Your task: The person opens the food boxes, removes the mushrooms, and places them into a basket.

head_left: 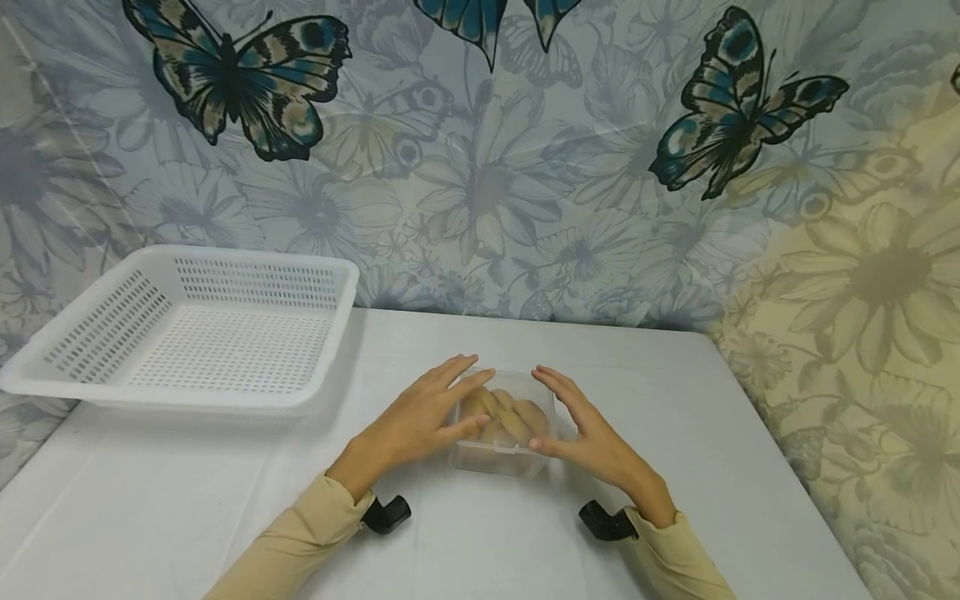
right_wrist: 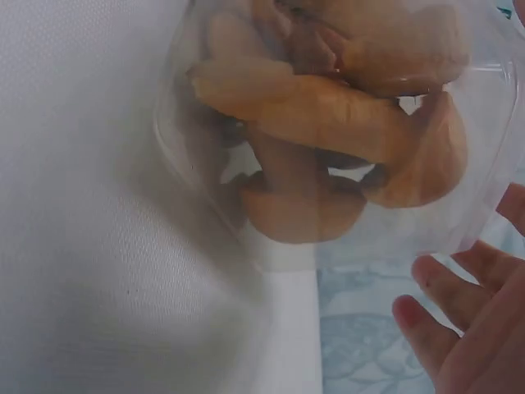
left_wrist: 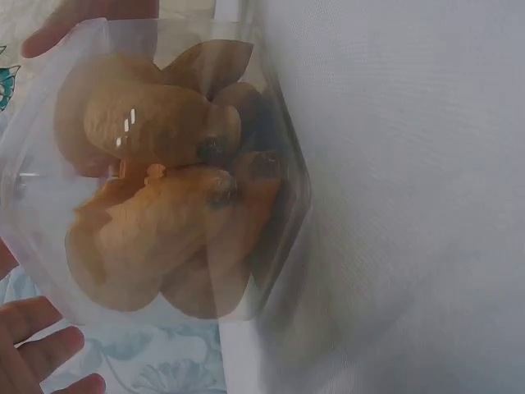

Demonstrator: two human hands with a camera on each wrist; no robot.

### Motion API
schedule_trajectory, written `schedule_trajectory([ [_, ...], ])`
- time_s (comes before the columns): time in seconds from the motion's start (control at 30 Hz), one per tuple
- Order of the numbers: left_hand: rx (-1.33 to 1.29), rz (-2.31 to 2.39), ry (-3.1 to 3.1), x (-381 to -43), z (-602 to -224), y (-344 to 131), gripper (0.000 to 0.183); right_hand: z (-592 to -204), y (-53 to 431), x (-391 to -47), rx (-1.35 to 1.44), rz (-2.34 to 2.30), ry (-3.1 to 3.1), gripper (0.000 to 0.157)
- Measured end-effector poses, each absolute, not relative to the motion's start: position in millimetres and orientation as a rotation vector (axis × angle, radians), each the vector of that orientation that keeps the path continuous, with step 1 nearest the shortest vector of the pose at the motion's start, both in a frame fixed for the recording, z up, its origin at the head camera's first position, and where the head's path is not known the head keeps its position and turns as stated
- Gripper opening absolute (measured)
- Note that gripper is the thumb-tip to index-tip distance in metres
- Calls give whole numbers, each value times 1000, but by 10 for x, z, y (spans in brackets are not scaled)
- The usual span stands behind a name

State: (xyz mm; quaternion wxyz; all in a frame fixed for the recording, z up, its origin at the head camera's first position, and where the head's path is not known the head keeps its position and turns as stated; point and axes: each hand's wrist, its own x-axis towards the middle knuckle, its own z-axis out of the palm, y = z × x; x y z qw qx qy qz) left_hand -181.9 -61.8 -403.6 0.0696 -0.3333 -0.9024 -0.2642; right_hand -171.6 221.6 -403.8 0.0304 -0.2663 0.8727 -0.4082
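Two spread, empty hands [head_left: 420,421] [head_left: 600,442] flank a tub [head_left: 495,461]; only the head view shows the basket [head_left: 176,395].

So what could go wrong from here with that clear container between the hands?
The left hand and right hand flank the clear container with fingers spread, so it might slip if lifted without a firmer hold. A sudden tilt could shift the tan pieces heaped inside. The white basket seems to reach past the table's left edge; a bump might tip it.
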Motion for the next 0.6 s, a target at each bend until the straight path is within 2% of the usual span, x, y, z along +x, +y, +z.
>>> schedule_trajectory([
  [0.27,-1114,-747,-2615,-1793,-4062,-578,54,-4109,2205,-1729,-896,-1298,2646,100],
  [0.6,-1250,-711,-2428,-1815,-4121,-546,55,-4149,2190,-1752,-906,-1332,2649,98],
])
